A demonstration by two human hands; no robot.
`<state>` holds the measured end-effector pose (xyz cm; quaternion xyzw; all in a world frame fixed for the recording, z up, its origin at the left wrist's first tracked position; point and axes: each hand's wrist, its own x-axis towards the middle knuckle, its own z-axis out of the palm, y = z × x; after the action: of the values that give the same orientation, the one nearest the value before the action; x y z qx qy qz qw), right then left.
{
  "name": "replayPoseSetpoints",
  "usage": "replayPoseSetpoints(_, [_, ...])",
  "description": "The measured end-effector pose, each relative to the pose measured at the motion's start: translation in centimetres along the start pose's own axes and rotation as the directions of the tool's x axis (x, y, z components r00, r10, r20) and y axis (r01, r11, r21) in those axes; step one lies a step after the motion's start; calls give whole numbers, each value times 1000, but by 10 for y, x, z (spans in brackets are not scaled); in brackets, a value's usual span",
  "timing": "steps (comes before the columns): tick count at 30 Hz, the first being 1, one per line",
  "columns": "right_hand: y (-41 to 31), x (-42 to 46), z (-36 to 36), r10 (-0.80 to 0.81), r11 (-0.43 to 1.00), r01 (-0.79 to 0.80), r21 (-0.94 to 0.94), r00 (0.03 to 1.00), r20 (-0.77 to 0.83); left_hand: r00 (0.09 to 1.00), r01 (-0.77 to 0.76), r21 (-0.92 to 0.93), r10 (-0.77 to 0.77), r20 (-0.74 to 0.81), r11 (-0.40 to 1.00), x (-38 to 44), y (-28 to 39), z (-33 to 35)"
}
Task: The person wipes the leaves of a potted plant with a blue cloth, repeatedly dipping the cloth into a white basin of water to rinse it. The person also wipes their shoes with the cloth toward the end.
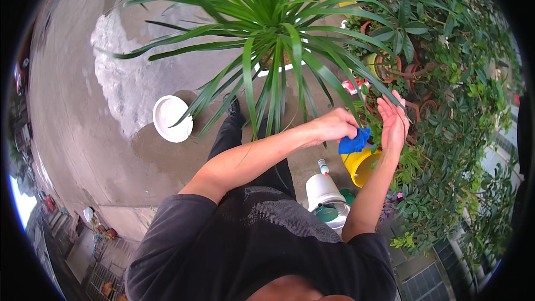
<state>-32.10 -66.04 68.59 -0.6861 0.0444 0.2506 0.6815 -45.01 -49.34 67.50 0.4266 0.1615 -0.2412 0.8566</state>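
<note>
A potted plant [271, 29] with long, narrow green leaves stands in front of me; its white-rimmed pot [262, 73] shows partly behind the foliage. My left hand [337, 125] reaches across to the right, its fingers closed on a crumpled blue cloth [353, 142]. Just right of it, my right hand [392, 123] is raised with its palm turned inward and fingers extended. One long leaf [378, 83] runs down to the fingers of my right hand, its tip passing across them. Whether the cloth touches a leaf cannot be told.
A white basin [172, 118] sits on the wet concrete floor [167, 167] at left. Near my right side are a yellow bucket [363, 169], a white bucket [319, 188], a small bottle [323, 167] and a green watering can [326, 213]. Dense potted shrubs [451, 133] line the right.
</note>
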Motion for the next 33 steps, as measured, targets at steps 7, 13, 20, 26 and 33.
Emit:
replayPoseSetpoints(7, [11, -64, -25, 367, 842, -308, -443, 929, 51, 994, 106, -45, -105, 16, 993, -130, -18, -43])
replayPoseSetpoints(13, [-2, -158, 13, 548, 691, -385, -612, 831, 96, 991, 84, -87, -73, 114, 993, -243, -43, -106])
replayPoseSetpoints(20, [21, -281, 219, 531, 838, -357, -412, 706, 468, 995, -79, -437, 48, -82, 896, -361, -40, -202])
replayPoseSetpoints(26, [75, -266, 415, 35, 771, 375, -514, 781, 623, 884, -307, -423, 91, -459, 853, -386, -30, -240])
replayPoseSetpoints(33, [140, -246, 468, -163, 902, 338, -270, 843, 513, 849, -184, -79, 118, -515, 980, -419, 7, -272])
